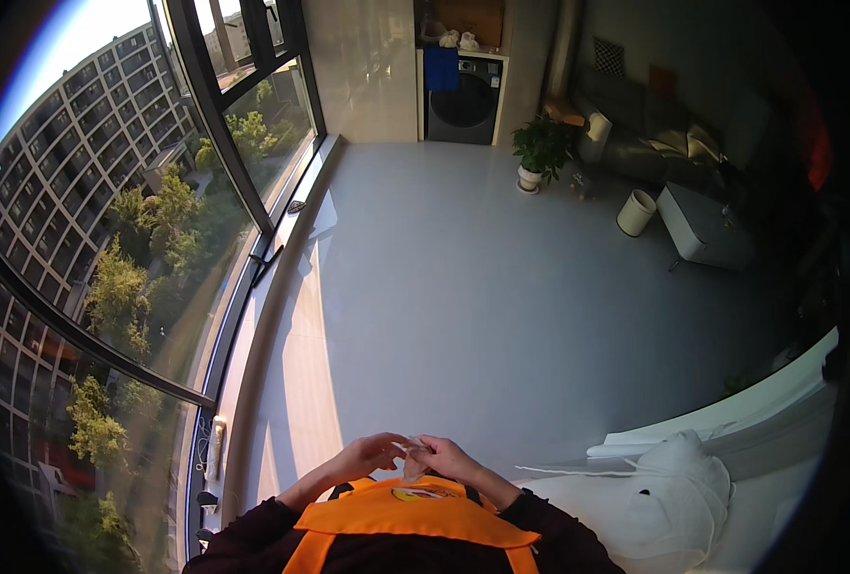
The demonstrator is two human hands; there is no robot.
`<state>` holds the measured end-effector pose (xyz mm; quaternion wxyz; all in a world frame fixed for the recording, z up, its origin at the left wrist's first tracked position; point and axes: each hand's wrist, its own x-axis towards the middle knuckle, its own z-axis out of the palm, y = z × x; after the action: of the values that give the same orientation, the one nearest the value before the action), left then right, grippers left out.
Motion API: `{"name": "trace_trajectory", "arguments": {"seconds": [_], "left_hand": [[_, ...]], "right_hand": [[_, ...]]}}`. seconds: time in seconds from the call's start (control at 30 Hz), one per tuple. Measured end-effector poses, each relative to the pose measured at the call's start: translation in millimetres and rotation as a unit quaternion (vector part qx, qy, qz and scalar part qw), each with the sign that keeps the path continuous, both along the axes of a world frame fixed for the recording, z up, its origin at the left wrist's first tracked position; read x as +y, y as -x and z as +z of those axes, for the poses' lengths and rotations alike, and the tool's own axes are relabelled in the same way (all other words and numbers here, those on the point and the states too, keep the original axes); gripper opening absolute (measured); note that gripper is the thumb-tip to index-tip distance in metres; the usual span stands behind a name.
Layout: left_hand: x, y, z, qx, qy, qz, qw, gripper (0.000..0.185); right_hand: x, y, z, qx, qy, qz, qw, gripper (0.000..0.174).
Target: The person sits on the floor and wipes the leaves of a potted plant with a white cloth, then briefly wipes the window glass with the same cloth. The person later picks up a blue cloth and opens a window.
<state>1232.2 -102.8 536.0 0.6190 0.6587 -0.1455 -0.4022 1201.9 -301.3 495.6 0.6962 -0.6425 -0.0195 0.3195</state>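
Close to my chest, above the bib of an orange apron (pixel 410 506), both hands meet. My right hand (pixel 448 457) pinches a small, thin, translucent crumpled piece (pixel 416 463), perhaps plastic film, that hangs down toward the bib. Just left of it is my left hand (pixel 372 455), its fingers bent and reaching to the top of that piece; whether they grip it I cannot tell. At the lower right, a white cloth bundle (pixel 672 488) with a cord lies on a pale surface.
Tall windows with a sill (pixel 249 337) run along the left. A washing machine (pixel 462 100) with a blue cloth (pixel 441 69) stands at the far wall. A potted plant (pixel 530 176), a cream bin (pixel 636 213), a low table (pixel 697 233) and a sofa (pixel 629 118) are at the right.
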Motion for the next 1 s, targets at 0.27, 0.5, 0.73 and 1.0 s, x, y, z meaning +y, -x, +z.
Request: {"name": "trace_trajectory", "arguments": {"seconds": [0.27,0.5,0.73,1.0], "left_hand": [[-34,-175,180,-0.248,0.15,0.039,0.956,0.019],[-108,-315,276,-0.753,0.178,0.063,0.631,0.02],[-166,-502,294,-0.768,0.237,0.105,0.586,0.026],[-227,-694,287,-0.752,0.215,0.036,0.622,0.026]], "right_hand": [[-93,-168,22,0.046,-0.001,-0.113,0.993,0.023],[-199,-323,-9,0.108,-0.001,-0.302,0.947,0.024],[-301,-340,-73,0.206,-0.027,-0.584,0.785,0.02],[-334,-474,-102,0.338,0.02,-0.541,0.77,0.015]]}}
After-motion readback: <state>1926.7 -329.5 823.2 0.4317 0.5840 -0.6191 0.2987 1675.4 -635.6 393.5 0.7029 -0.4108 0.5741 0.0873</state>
